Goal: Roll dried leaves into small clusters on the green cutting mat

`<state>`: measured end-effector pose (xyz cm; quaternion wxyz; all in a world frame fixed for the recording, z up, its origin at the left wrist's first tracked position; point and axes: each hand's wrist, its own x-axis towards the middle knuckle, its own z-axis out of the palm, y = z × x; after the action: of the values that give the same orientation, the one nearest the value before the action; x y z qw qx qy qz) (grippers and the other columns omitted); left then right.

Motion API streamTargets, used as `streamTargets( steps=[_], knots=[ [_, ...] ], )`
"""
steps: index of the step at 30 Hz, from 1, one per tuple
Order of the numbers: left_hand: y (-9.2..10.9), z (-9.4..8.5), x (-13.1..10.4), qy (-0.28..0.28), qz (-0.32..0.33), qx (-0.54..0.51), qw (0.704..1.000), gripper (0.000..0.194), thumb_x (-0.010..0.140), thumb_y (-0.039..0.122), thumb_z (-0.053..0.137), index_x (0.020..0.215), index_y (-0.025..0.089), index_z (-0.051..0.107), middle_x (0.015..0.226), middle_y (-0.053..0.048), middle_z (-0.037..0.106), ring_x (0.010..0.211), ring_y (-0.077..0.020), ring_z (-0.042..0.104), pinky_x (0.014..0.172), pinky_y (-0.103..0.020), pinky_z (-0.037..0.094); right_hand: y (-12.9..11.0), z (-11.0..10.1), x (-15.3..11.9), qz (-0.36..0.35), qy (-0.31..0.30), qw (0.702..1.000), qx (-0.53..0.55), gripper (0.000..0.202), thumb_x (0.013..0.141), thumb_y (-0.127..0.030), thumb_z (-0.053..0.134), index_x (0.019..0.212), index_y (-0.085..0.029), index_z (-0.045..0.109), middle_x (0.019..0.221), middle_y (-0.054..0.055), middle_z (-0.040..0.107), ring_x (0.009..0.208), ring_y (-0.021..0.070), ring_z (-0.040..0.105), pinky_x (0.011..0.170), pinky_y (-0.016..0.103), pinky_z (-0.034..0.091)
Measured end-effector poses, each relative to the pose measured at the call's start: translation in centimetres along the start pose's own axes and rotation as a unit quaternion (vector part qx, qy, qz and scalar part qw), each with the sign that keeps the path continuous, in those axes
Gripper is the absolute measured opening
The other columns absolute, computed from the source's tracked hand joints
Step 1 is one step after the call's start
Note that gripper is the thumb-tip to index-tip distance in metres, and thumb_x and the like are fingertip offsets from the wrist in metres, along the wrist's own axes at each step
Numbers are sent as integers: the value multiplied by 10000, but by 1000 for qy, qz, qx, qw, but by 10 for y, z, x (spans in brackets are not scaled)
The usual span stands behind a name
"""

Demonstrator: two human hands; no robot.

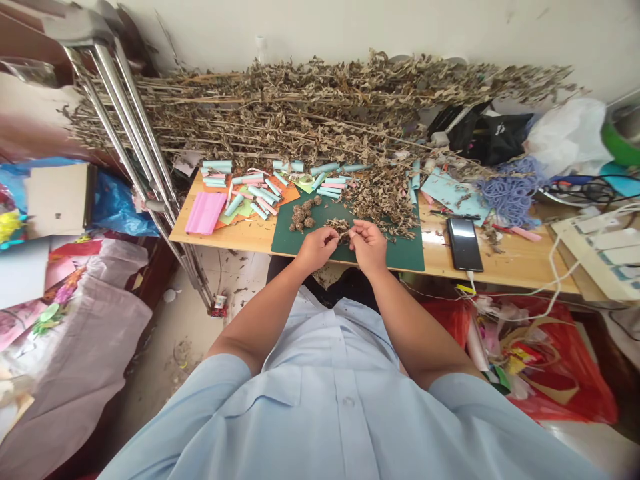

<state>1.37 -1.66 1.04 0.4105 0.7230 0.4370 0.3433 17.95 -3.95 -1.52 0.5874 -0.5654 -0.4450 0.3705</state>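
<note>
My left hand [319,248] is closed in a pinch over the front of a green mat [295,240], with dried leaves at its fingertips. Close to its right, my right hand [369,247] also pinches dried leaf bits [339,225] between thumb and finger. Several brown balls of crumpled leaf [303,215] lie on the mat behind my left hand. A loose heap of dried leaves [383,197] covers the mat's back right part.
Long bundles of dried stalks [280,113] lie along the wall. Paper rolls [263,197] and pink sheets [205,213] are at left. A phone [465,245], blue yarn [513,190] and a power strip [605,250] are at right. Metal crutches [125,113] lean at the table's left.
</note>
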Motion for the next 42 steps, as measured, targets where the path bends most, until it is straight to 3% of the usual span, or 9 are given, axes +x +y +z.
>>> streamTargets(
  steps=[8,14,18,22,30,36,42],
  knots=[
    [1,-3,-1,2,-24,-44,999,151,908,271,572,868,157,661,769,-8,640,716,-119,553,693,-230,438,-3,1,-2,15,5,998,-53,245,797,-371,720,973,-200,702,793,6,708,557,121,594,571,280,504],
    [0,-3,-1,-21,-31,-66,997,178,923,274,537,908,159,672,798,-6,657,654,-98,546,633,-215,432,-7,-1,-5,0,-67,998,6,407,797,-375,740,1169,-224,671,1097,71,753,622,122,638,638,324,566],
    [0,-2,-1,-22,-39,-87,995,201,940,282,521,988,163,675,817,-9,667,605,-86,547,595,-211,433,-4,0,-3,2,-67,998,-8,418,793,-410,744,1158,-220,670,934,34,742,596,114,594,600,308,553],
    [0,-1,-1,-22,-43,-102,994,211,950,291,512,1022,163,664,798,-6,655,585,-84,547,577,-209,435,-3,1,-3,1,-74,997,-19,437,791,-416,743,1172,-220,655,914,24,727,601,113,589,587,298,543],
    [-4,2,1,-1,-17,-48,999,184,882,328,654,948,163,700,824,-21,685,716,-126,581,684,-244,454,-2,0,-4,-7,-68,997,-17,400,810,-362,705,1180,-217,651,887,11,704,577,104,560,574,286,510],
    [1,2,1,15,-9,-2,1000,163,918,261,575,887,167,705,846,-30,703,789,-148,612,748,-261,453,1,0,-4,-8,-65,997,-28,414,814,-380,703,1193,-225,637,876,4,696,583,106,541,575,283,500],
    [1,1,1,29,-22,-2,999,157,910,255,571,839,166,679,772,-12,658,739,-138,570,721,-254,442,-2,0,-1,4,-22,1000,-13,364,803,-403,697,1119,-231,638,839,1,686,546,106,533,531,278,476]
  ],
)
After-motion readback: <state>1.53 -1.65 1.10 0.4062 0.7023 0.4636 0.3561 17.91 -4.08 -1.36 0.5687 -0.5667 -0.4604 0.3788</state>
